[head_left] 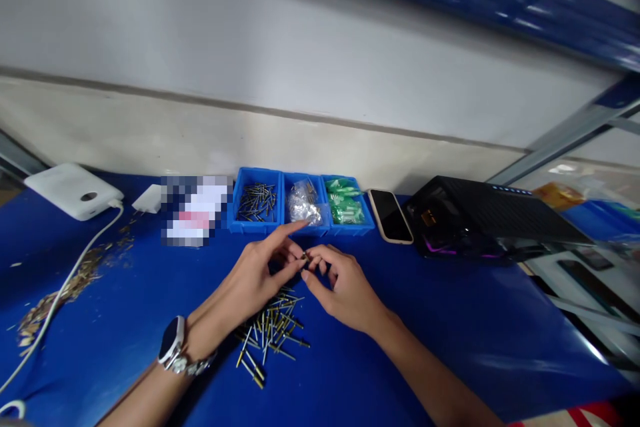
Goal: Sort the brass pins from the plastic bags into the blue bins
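Note:
My left hand (pixel 257 273) and my right hand (pixel 340 283) meet above a blue table (pixel 450 333), fingertips pinched together on one small metal pin (pixel 305 255). The left index finger sticks out toward the trays. A watch sits on my left wrist (pixel 173 340). Under the hands lies a loose pile of brass-tipped pins (pixel 273 330). Behind them stand three blue trays: one with dark pins (pixel 256 201), one with clear bagged parts (pixel 305 203), one with green parts (pixel 345 201).
A phone (pixel 390 215) lies face up right of the trays, beside a black device (pixel 480 220). At the left are a white power bank (pixel 73 190) with its cable (pixel 60 293), a white charger (pixel 149 199) and scattered brass scraps (pixel 55 297).

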A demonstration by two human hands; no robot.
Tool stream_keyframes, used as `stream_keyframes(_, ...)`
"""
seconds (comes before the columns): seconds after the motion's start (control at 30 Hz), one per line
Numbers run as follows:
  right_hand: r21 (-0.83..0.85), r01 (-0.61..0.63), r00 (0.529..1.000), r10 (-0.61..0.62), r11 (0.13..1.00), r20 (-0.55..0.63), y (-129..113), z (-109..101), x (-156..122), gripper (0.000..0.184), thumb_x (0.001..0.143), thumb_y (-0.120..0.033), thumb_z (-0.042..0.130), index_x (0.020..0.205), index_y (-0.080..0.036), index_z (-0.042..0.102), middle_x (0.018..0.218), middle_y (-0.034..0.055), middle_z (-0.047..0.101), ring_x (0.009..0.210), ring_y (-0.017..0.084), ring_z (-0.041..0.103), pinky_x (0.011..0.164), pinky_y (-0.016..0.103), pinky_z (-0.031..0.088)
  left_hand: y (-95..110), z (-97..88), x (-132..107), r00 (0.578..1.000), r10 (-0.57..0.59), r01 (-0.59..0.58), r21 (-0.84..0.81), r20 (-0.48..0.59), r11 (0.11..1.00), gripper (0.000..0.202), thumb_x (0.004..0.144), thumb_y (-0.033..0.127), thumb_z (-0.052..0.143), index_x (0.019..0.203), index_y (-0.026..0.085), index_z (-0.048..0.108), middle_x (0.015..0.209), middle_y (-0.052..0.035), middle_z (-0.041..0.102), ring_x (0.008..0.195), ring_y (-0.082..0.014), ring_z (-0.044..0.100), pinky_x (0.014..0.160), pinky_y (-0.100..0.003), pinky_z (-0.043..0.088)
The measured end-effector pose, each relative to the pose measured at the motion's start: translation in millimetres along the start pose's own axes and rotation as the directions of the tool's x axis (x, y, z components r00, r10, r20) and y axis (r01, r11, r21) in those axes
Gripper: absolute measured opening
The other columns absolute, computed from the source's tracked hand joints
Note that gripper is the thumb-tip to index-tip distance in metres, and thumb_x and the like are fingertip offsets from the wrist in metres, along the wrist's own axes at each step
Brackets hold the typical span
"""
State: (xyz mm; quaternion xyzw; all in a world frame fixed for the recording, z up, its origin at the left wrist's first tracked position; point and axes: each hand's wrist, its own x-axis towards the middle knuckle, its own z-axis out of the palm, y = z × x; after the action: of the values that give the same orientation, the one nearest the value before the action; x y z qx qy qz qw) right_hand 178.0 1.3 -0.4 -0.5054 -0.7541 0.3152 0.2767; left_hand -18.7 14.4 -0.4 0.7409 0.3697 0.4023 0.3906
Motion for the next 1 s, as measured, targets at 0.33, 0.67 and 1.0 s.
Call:
stream_keyframes(0.33,0.094,0.033,0.999,-0.035,0.995,0.02,-11,-5,-3,0.026,0.096,-0.027,0.053,0.073,-0.02,0.063,0.069,-0.0009,0.062,0.064,0.014,0.056,0.06,0.026,0.041,0,-5.7,-1,0.993,0.117,-0.113,0.19,-0.012,0.975,0.028,0.096,0.028,0.06,0.122,0.021,0.065,0.097,-0.0052,0.071,0.085,-0.0156,0.066,0.08,-0.033,0.056)
stream_keyframes(0.67,0.253,-0.056,0.995,0.076,0.966,-0.069,-13,-11,-3,0.042,0.097,-0.039,0.052,0.06,-0.02,0.057,0.052,-0.0025,0.054,0.051,0.012,0.052,0.055,0.026,0.04,9,-2.4,-1,0.951,0.255,-0.297,0.285,0.176,0.911,0.016,0.099,0.023,0.053,0.099,0.017,0.068,0.089,-0.0044,0.07,0.081,-0.017,0.063,0.074,-0.032,0.052)
stream_keyframes(1.0,0.798,-0.393,0.906,0.342,0.457,0.25,0,0,6,0.043,0.083,-0.044,0.069,0.054,-0.017,0.053,0.041,-0.0084,0.038,0.036,0.005,0.03,0.041,0.022,0.023,19,-0.5,-9,0.903,0.396,-0.43,0.358,0.168,0.829,0.025,0.098,0.014,0.054,0.122,0.016,0.058,0.103,-0.0087,0.068,0.091,-0.0183,0.06,0.077,-0.034,0.054)
